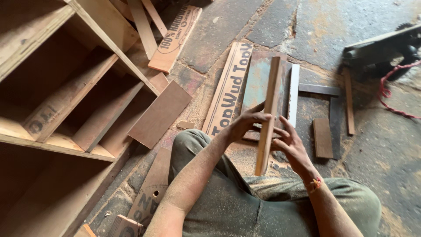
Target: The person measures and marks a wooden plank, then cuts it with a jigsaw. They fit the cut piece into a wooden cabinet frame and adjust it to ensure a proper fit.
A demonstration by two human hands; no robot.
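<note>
Item: wood strip (268,115), held on edge; my left hand (245,125) grips it, right hand (291,147) fingers open, steadying. Inspection step; next needs firm grip.

Dusty stone floor (263,26): plywood offcuts (160,115), printed board strip (228,87), steel square (326,94), possibly saw (386,48).

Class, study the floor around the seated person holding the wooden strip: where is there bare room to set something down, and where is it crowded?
Free: stone floor right of the small wood block and thin batten, and the slab beyond the printed plywood strip. Crowded: offcuts around the wooden strip and beside the shelf unit.
</note>
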